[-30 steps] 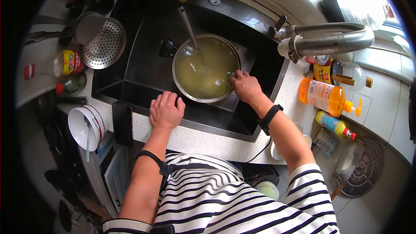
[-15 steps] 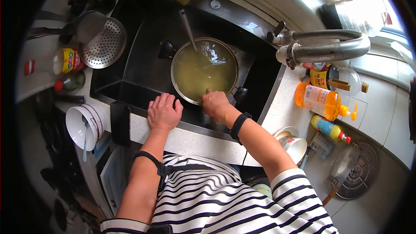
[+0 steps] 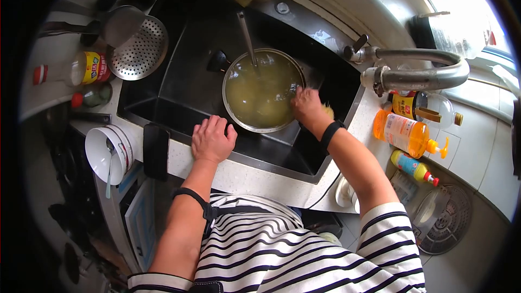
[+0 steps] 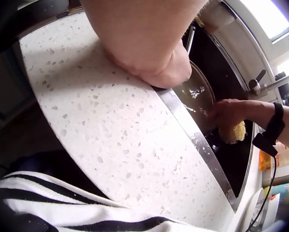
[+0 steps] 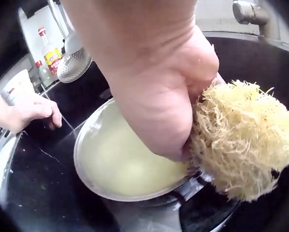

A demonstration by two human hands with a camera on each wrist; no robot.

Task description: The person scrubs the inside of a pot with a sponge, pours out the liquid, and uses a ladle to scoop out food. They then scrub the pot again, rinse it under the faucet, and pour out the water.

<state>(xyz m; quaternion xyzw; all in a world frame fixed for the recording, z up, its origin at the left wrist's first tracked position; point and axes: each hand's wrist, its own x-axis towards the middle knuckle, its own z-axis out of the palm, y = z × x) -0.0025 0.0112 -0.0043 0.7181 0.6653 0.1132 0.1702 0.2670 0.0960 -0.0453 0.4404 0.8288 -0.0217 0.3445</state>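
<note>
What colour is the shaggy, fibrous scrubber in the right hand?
The shaggy, fibrous scrubber is pale straw yellow; the right wrist view shows it best.

yellow scrubber (image 5: 246,140), black-and-white striped shirt (image 3: 271,244)

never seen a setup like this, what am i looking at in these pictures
There's no machine, just a person working bare-handed; cameras sit on the head and each wrist. The head picture looks down over a dark sink; the others look out past each wrist. In the sink sits a pot of cloudy, yellowish liquid with a metal handle sticking out. The right hand holds a pale, stringy scrubber by the pot's rim; the left hand rests at the sink's near edge. Around the sink are bowls and an orange bottle.
</note>
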